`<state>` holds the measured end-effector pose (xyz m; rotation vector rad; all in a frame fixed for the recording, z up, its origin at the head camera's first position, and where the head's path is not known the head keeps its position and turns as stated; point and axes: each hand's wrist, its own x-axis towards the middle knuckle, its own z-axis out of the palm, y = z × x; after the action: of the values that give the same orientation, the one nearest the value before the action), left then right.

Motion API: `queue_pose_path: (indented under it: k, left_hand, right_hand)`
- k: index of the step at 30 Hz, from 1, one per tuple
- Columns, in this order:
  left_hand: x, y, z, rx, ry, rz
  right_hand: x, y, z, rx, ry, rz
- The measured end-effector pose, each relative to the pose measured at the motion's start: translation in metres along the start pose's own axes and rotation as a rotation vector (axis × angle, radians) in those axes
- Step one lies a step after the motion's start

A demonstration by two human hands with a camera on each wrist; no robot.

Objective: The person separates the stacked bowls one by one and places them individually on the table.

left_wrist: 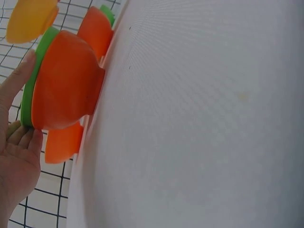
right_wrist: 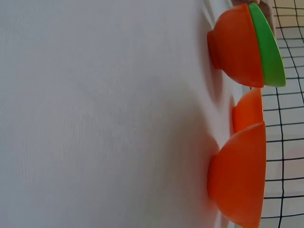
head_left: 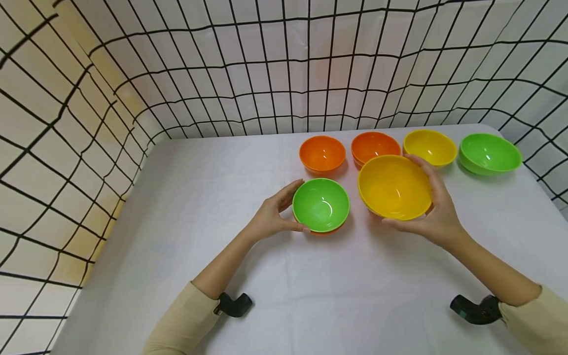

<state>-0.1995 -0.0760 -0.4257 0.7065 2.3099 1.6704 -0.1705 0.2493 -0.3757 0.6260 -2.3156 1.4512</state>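
A small green bowl (head_left: pixel 321 204) sits inside an orange bowl (left_wrist: pixel 66 80) on the white table. My left hand (head_left: pixel 281 209) holds the green bowl by its left side, thumb at the near rim and fingers at the far side. To the right, my right hand (head_left: pixel 428 207) grips a larger yellow bowl (head_left: pixel 395 187), thumb near and fingers on the far rim. The yellow bowl is tilted and off the table, as the left wrist view shows. The right wrist view has the green and orange pair at top right, but not the yellow bowl.
Behind stand an orange bowl (head_left: pixel 322 154), another orange bowl (head_left: pixel 374 144) partly hidden by the held yellow one, a yellow bowl (head_left: pixel 429 147) and a green bowl (head_left: pixel 490 154). Black wire mesh (head_left: pixel 284 64) rises around the table's (head_left: pixel 199 197) back and left sides.
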Motion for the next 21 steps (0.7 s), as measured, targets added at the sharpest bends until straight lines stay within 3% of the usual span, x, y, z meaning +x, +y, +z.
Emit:
queue_pose_path:
  k: [8, 21]
  left_hand:
    - [-0.005, 0.029, -0.002, 0.0, -0.02, -0.015]
    - [-0.005, 0.028, -0.001, 0.006, -0.017, -0.033]
  right_hand:
    - [0.0, 0.005, -0.017, 0.022, 0.062, 0.021]
    - [-0.006, 0.011, -0.047, -0.024, 0.151, 0.097]
